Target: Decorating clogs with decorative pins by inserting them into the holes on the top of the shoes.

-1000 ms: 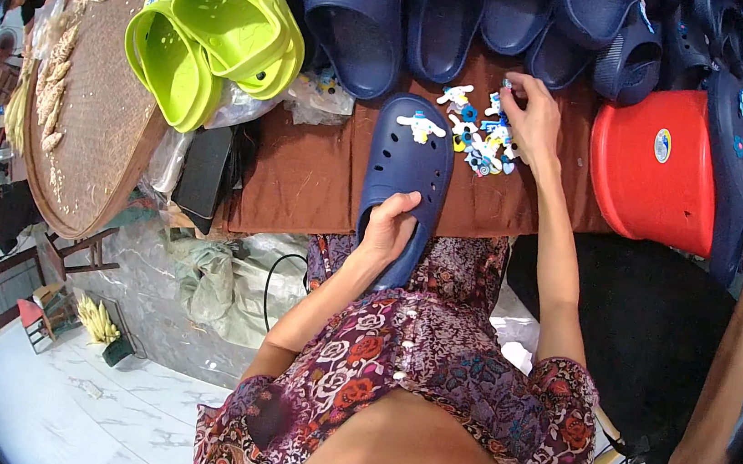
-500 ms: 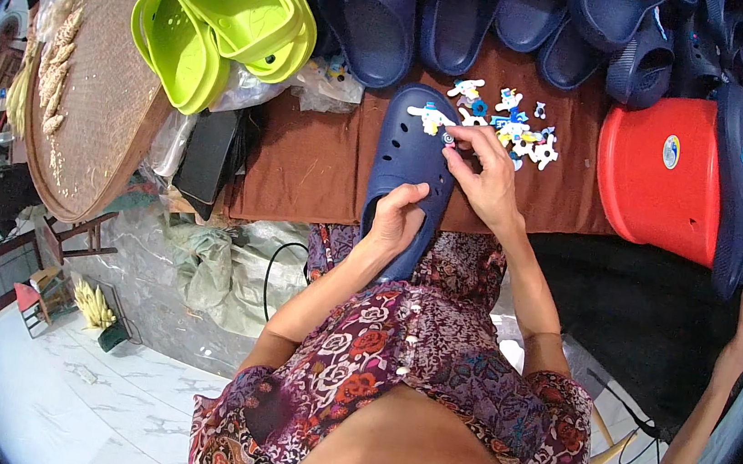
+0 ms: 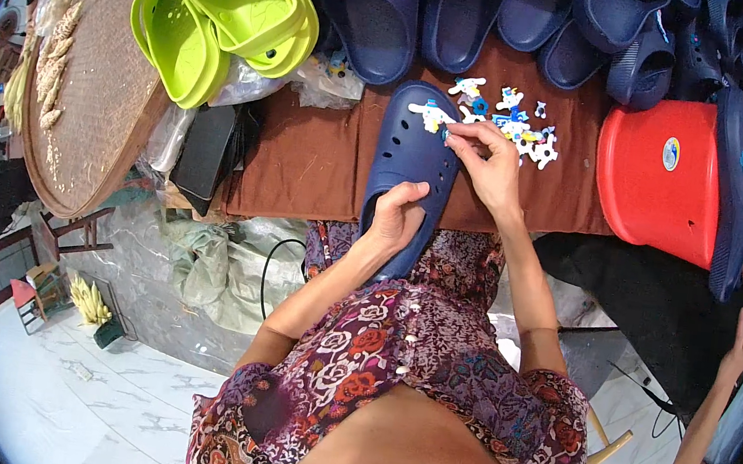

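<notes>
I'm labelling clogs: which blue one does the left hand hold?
The clog across the cloth's near edge, left hand gripping it; other blue ones sit farther back or beside the red object.

You wear a loose blouse [image 3: 338,320] in dark plum, printed all over with flowers: cream-outlined roses and orange-red blooms on your left, blue-grey blossoms on your right. Small pale buttons [image 3: 410,338] run down the front from a wide, open neckline. The left sleeve [image 3: 227,417] and right sleeve [image 3: 563,419] are short and full, the left bearing a paisley motif. Beyond the hem, patterned cloth [image 3: 458,262] in similar purples covers your lap below the table's [image 3: 294,191] near edge. Your forearms are bare.
</notes>
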Demonstrator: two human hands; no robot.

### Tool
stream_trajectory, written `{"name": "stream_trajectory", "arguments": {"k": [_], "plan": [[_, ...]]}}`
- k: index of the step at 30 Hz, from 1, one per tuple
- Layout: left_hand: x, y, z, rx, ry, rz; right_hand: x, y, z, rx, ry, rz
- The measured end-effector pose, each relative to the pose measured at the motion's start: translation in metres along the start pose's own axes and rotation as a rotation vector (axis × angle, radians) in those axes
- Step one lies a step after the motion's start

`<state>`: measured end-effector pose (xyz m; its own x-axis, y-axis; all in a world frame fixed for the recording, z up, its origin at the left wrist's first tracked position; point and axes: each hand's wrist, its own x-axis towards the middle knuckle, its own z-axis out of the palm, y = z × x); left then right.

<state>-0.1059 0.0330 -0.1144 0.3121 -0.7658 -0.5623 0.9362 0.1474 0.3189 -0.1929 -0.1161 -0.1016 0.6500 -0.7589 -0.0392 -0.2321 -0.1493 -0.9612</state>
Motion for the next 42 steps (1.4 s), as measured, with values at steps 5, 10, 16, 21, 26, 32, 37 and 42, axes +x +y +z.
{"name": "stream_trajectory", "arguments": {"k": [5, 10, 16, 21, 26, 32, 37, 42], "plan": [[0.000, -0.001, -0.002, -0.013, -0.056, 0.002, 0.012, -0.006, -0.005, 0.029, -0.050, 0.132], [0.002, -0.003, -0.017, 0.005, -0.126, -0.066, 0.017, -0.024, -0.008, -0.201, -0.065, 0.073], [0.007, -0.012, -0.030, 0.033, -0.010, -0.054, 0.020, -0.040, -0.006, -0.470, -0.079, -0.007], [0.004, -0.008, -0.035, 0.181, 0.011, -0.052, 0.028, -0.041, -0.004, -0.597, -0.124, -0.072], [0.007, -0.009, -0.038, 0.099, -0.099, -0.063, 0.037, -0.043, -0.009, -0.547, -0.202, -0.057], [0.001, -0.005, -0.020, 0.091, -0.127, -0.040, 0.047, -0.025, -0.020, -0.325, -0.295, 0.119], [0.007, -0.009, -0.033, 0.089, -0.077, -0.038, 0.066, -0.021, -0.023, -0.366, -0.371, 0.112], [0.013, -0.011, -0.045, 0.017, -0.194, -0.085, 0.059, -0.016, -0.027, -0.274, -0.372, 0.155]]}}
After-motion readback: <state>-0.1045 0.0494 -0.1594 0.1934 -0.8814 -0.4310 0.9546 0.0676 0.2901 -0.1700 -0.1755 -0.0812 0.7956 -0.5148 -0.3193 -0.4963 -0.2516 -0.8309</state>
